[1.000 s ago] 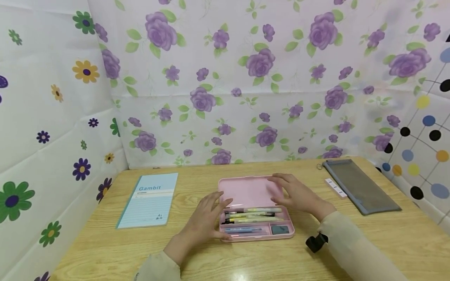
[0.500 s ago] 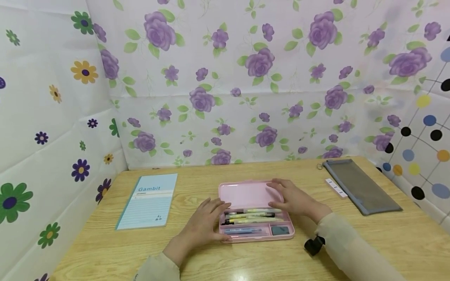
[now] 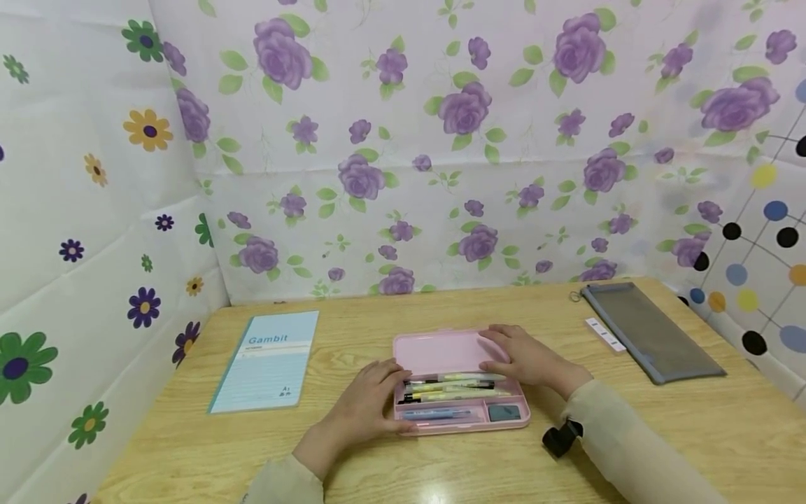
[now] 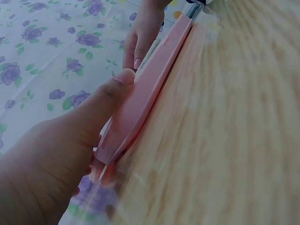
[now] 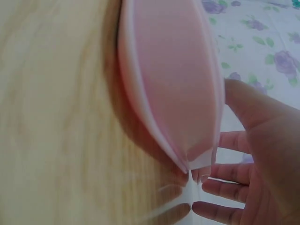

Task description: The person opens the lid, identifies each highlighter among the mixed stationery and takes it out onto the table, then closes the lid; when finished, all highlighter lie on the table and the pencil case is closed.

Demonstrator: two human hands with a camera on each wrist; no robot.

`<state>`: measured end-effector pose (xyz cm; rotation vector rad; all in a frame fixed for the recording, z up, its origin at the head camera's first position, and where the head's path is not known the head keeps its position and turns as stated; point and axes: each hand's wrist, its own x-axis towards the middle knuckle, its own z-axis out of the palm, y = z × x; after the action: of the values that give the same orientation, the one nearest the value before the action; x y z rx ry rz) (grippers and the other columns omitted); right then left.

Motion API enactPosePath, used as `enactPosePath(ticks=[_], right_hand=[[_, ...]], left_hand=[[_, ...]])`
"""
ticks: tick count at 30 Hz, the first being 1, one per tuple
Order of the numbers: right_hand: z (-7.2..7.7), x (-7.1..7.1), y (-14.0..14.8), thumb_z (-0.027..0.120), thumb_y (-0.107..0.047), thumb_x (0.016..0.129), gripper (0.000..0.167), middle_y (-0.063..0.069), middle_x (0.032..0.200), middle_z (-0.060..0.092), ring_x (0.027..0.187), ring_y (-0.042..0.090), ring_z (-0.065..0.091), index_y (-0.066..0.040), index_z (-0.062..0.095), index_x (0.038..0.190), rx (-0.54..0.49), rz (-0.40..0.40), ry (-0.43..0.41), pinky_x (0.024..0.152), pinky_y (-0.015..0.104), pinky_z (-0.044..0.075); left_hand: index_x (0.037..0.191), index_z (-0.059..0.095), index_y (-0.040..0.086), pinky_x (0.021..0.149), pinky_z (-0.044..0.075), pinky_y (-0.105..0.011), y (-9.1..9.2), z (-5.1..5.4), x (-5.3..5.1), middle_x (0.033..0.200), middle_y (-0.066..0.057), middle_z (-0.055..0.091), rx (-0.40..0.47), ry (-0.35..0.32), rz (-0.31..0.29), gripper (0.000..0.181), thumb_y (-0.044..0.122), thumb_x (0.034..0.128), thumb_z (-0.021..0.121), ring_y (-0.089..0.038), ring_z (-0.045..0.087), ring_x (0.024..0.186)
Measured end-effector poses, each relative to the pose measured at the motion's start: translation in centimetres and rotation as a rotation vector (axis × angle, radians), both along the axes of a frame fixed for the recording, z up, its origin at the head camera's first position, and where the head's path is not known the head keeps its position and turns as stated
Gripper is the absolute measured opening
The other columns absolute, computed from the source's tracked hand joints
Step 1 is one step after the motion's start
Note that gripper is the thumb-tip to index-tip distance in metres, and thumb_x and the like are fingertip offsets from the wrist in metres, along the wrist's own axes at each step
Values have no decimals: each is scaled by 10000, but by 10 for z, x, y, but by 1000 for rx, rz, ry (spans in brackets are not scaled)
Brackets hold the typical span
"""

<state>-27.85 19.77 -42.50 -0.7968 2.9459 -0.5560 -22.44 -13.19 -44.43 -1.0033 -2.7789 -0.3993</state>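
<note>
Well, a pink pencil case (image 3: 462, 429) lies open between two hands

Yellow-brown wood grain covers the table (image 3: 182, 448), with a bright glare at the near side. Printed sheets enclose it: purple roses on the back sheet (image 3: 422, 217), green, orange and violet flowers on the left sheet (image 3: 63, 196), linked coloured dots on the right sheet (image 3: 755, 280) (a long crease crosses the roses from side to side). The case rests on the table near the middle, its lid (image 3: 437, 353) folded back on the far side. The left hand (image 3: 362, 402) grips its left end, thumb on the near rim, fingers by the hinge side. The right hand (image 3: 525, 355) touches the lid's right edge, fingers spread and nearly straight; how hard it presses cannot be told. Yellowish pens (image 3: 453, 386) fill the long compartment, a blue pen (image 3: 434, 414) lies in front of them, and a dark block (image 3: 504, 412) occupies the corner compartment. A black device (image 3: 560, 439) shows at the right cuff. Well to the left, a pale blue notebook (image 3: 264, 360) lies flat; far right, a grey mesh pouch (image 3: 655, 332) has a white strip (image 3: 606, 334) just beside it
</note>
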Motion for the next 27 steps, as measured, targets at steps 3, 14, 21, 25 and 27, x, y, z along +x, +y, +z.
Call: enactPosePath(ticks=[3, 14, 21, 25, 27], right_hand=[[-1, 0, 0, 557, -568, 902, 752, 251, 1498, 355, 1361, 464, 344, -87, 403, 1460, 2, -3, 3, 1080, 629, 334], [4, 7, 3, 541, -495, 945, 633, 222, 1358, 515, 1248, 415, 485, -59, 480, 1399, -73, 2, 105, 1017, 588, 420], [18, 19, 7, 569, -416, 954, 510, 106, 1163, 627, 1067, 294, 595, -66, 557, 1325, -142, -2, 152, 848, 463, 529], [26, 25, 8, 600, -393, 939, 453, 76, 1088, 650, 976, 226, 600, -64, 606, 1251, -167, 19, 177, 765, 388, 535], [29, 28, 8, 614, -385, 931, 429, 70, 1084, 656, 958, 203, 599, -71, 620, 1223, -175, 29, 178, 764, 378, 539]], left_hand=[[1378, 505, 123, 1177, 295, -459, 0, 1, 1, 1410, -72, 506, -4, -18, 0, 855, 653, 734, 690, -263, 440, 1347], [1392, 493, 161, 1149, 337, -452, -1, 1, 1, 1432, -40, 487, -37, -26, 18, 844, 683, 748, 658, -242, 422, 1361], [1384, 498, 182, 1131, 352, -460, -1, -1, 1, 1420, -7, 495, -33, -27, 13, 826, 707, 759, 626, -223, 414, 1365], [1381, 498, 190, 1125, 360, -450, -2, -1, 0, 1412, 0, 496, -36, -5, 14, 820, 704, 756, 631, -215, 419, 1355], [1378, 501, 190, 1119, 366, -447, -1, -1, 0, 1405, 2, 499, -33, 4, 10, 813, 696, 756, 638, -211, 421, 1351]])
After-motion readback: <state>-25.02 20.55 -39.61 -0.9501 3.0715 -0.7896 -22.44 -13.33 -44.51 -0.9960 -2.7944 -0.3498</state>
